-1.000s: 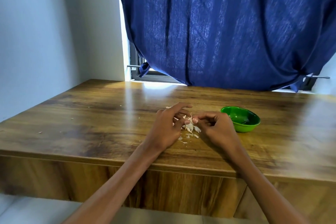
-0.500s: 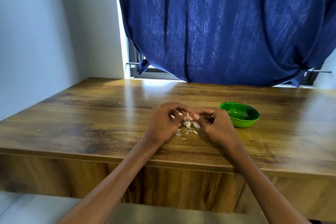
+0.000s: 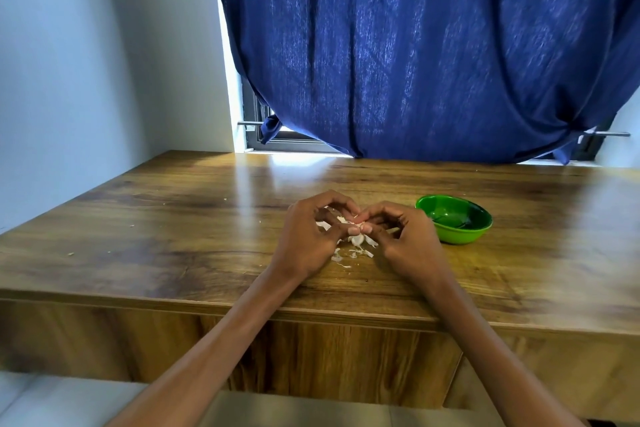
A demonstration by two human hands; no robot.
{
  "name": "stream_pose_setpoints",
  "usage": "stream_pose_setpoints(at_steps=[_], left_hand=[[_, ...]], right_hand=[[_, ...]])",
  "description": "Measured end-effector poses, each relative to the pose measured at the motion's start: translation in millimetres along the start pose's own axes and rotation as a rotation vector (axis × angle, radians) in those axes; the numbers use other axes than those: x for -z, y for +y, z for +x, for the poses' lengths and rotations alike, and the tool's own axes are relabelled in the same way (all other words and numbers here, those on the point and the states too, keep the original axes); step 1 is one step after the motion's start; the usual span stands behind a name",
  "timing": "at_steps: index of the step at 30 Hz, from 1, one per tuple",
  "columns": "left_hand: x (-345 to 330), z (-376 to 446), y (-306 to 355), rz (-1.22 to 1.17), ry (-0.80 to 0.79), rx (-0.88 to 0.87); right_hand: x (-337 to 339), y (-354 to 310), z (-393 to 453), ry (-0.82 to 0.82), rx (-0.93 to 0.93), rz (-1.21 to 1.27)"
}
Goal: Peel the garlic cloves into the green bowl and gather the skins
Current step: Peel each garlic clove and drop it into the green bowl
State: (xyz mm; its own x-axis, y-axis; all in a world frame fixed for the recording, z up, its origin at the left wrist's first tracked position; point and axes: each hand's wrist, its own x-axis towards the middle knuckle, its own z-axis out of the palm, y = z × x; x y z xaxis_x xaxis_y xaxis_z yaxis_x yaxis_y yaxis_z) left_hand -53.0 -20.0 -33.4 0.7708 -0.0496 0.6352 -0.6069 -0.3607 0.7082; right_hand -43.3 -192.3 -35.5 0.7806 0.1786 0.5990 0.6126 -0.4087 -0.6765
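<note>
Pinching garlic clove [image 3: 357,238], both hands

garlic clove [image 3: 358,238]: mostly hidden between pinching fingertips | green bowl [image 3: 453,222] contents: too dark to tell | forearms: cut off at bottom edge | curtain [image 3: 433,45]: covers window

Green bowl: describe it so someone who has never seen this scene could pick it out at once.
Start at the wooden table under the blue curtain. Both hands meet near its middle over a scatter of pale garlic skins; look just past the right hand, on its outer side. The green bowl sits there, small, round and glossy, the only bright green thing on the table.
</note>
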Motion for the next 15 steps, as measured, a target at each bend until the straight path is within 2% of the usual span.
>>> stream_pose_setpoints(at_steps=[5, 9, 15], left_hand=[[-2.3, 1.4, -3.9, 0.016, 0.005, -0.033], [-1.5, 1.5, -5.1, -0.013, 0.048, -0.025], [-0.7, 1.5, -3.8, -0.053, 0.064, -0.017]], right_hand=[[1.3, -2.1, 0.7, -0.034, 0.01, 0.067], [-0.7, -1.5, 0.6, -0.097, -0.065, 0.085], [0.3, 0.6, 0.6, -0.046, -0.042, 0.002]])
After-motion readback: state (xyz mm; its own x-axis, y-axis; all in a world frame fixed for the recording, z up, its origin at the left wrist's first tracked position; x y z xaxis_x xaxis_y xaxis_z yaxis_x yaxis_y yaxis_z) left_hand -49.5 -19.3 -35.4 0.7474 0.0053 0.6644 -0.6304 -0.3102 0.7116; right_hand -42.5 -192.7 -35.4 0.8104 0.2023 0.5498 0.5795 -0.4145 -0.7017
